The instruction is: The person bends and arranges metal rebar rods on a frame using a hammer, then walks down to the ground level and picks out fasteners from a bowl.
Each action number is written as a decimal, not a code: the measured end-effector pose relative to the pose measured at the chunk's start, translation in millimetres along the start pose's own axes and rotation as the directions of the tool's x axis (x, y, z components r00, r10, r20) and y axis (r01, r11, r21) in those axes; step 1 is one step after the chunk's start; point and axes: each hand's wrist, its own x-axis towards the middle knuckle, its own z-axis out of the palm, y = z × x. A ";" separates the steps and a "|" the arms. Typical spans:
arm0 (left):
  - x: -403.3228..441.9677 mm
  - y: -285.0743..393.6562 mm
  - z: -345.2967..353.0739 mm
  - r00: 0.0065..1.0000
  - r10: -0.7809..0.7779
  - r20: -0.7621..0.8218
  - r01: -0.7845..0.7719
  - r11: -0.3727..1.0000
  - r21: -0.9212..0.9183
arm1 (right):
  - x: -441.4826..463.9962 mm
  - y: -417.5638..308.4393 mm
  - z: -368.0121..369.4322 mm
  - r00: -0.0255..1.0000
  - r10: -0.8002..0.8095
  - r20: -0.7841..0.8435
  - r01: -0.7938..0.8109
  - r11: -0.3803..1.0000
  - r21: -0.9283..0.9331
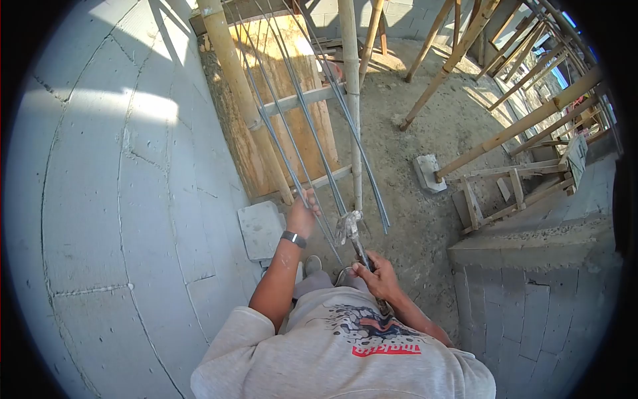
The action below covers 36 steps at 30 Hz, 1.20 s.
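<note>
My left hand [304, 211], with a dark band at the wrist, is closed around a thin steel rod [282, 159] near its lower end. Several more long steel rods [302, 100] slope away beside it, resting across a wooden crosspiece [302, 100]. In my right hand [379, 276] is what looks like a hammer [359, 247], its fingers wrapped around the dark handle. A whitish crust covers the tool's head [347, 227], which points forward, close to the rods' lower ends.
A grey block wall [126, 199] rises on the left, with a pale block [261, 231] at its foot. Bamboo poles [354, 100] stand ahead and right. A plywood sheet [319, 130] lies behind the rods. A wooden frame [515, 193] sits by a low wall [525, 306] at right.
</note>
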 end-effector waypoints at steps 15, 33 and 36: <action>-26.6 -24.3 20.6 0.974 0.121 -0.193 -0.123 0.992 0.002 | 88.6 92.6 -206.6 0.975 0.181 -0.130 -0.203 0.962 -0.183; -82.8 -108.6 47.0 0.590 0.537 -0.603 -0.039 0.765 0.643 | 164.0 327.2 -471.9 0.810 0.516 -0.277 -0.530 0.443 -0.723; -84.6 -113.7 63.7 0.601 0.465 -0.649 -0.171 0.869 0.465 | 180.5 342.8 -501.0 0.842 0.454 -0.293 -0.477 0.372 -0.796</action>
